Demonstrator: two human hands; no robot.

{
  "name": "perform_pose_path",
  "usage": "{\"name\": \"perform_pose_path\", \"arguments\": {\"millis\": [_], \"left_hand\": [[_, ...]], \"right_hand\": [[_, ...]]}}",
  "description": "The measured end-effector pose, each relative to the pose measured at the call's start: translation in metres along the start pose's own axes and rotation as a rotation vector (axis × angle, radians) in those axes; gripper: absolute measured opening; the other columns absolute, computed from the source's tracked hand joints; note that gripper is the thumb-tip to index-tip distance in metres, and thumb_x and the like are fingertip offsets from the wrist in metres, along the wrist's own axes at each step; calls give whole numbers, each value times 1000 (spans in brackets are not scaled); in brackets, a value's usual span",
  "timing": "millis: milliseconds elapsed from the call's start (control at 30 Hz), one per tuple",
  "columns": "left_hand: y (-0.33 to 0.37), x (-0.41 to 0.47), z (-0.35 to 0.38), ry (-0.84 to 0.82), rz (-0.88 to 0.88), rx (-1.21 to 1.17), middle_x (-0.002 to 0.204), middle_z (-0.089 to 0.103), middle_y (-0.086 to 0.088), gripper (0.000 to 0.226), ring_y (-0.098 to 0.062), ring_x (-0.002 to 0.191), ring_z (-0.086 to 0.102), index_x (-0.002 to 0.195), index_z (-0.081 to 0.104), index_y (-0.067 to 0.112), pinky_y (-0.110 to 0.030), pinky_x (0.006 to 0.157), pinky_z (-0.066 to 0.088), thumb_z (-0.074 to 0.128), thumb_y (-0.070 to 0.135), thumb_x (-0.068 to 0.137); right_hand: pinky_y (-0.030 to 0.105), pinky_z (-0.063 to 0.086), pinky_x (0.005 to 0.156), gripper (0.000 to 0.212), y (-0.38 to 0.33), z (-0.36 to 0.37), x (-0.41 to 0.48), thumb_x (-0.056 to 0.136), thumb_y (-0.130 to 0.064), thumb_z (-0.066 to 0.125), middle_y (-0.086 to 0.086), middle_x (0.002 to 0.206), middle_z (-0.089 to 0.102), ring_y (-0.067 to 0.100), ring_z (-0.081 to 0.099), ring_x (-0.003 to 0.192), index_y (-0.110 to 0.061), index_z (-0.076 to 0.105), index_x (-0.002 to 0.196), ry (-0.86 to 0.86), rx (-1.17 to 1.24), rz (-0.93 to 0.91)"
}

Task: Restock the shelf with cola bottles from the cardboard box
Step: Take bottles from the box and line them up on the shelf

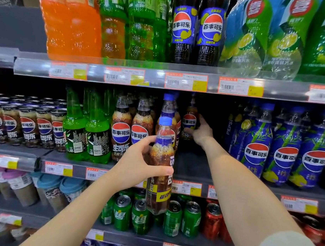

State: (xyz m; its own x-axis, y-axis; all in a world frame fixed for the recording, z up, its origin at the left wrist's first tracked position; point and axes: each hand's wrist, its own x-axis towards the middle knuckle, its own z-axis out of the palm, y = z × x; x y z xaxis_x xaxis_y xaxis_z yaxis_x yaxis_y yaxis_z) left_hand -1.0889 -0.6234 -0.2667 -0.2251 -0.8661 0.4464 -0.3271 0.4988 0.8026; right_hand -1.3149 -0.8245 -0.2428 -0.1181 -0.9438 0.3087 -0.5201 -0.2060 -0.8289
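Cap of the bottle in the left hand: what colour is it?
Blue; the cap shows best in the head view.

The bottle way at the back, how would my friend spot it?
Find the middle shelf, then the dark gap between the cola row and the blue bottles. The bottle stands far back in that gap, held by the right hand; its neighbours stand up front.

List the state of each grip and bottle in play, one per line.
left grip, wrapped round the front bottle
front bottle, upright, capped, held in front of the shelf
right grip, holding the back bottle deep in the row
back bottle, upright
shelf, open gap right of the cola row
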Motion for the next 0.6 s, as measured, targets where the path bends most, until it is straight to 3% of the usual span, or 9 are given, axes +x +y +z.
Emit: {"name": "perform_pose_path", "arguments": {"millis": [133, 233, 333, 400, 433, 500, 600], "left_hand": [[0, 3, 3, -16, -15, -14, 117, 74, 10, 81, -10, 107, 73, 136, 54, 49, -28, 87, 61, 97, 48, 67], [3, 7, 6, -31, -62, -36, 118, 73, 14, 84, -5, 109, 71, 137, 53, 47, -28, 87, 61, 97, 49, 66], [13, 15, 13, -34, -107, -58, 112, 71, 31, 78, 17, 107, 62, 126, 50, 56, -9, 77, 55, 97, 52, 63], [21, 22, 19, -29, -128, -69, 107, 69, 32, 79, 27, 101, 57, 124, 48, 52, -1, 72, 48, 97, 53, 62], [24, 25, 22, -31, -138, -84, 108, 70, 28, 79, 22, 102, 61, 125, 49, 47, -3, 73, 50, 97, 52, 62], [28, 32, 28, -31, -145, -121, 107, 76, 20, 76, 4, 101, 71, 125, 53, 45, -13, 74, 56, 98, 48, 63], [36, 38, 36, 0, -136, -127, 105, 77, 16, 75, -3, 95, 75, 124, 53, 40, -16, 71, 58, 98, 45, 64]], "right_hand": [[38, 44, 109, 91, -2, 0, -5, 80, -22, 85, 11, 143, 57, 29, 55, 130, -17, 34, 156, -18, 19, 53], [34, 49, 99, 75, -8, -8, -18, 82, -22, 82, 15, 138, 60, 33, 58, 125, -10, 45, 146, 44, -112, 135], [36, 56, 90, 42, -17, -32, -50, 87, -8, 66, 15, 122, 67, 31, 67, 109, -8, 61, 129, 51, -90, 128], [41, 62, 80, 37, -22, -53, -81, 87, -1, 57, 16, 110, 72, 27, 74, 92, -9, 64, 122, -205, 157, 180], [42, 63, 79, 42, -24, -63, -98, 84, 2, 56, 17, 109, 74, 28, 75, 92, -10, 62, 124, -394, 277, 210], [45, 60, 85, 61, -24, -80, -125, 73, 0, 58, 23, 116, 71, 36, 71, 105, -16, 56, 132, -736, 412, 214], [49, 55, 88, 80, -24, -90, -155, 77, -4, 73, 24, 129, 64, 39, 65, 117, -31, 41, 145, -936, 452, 136]]}}
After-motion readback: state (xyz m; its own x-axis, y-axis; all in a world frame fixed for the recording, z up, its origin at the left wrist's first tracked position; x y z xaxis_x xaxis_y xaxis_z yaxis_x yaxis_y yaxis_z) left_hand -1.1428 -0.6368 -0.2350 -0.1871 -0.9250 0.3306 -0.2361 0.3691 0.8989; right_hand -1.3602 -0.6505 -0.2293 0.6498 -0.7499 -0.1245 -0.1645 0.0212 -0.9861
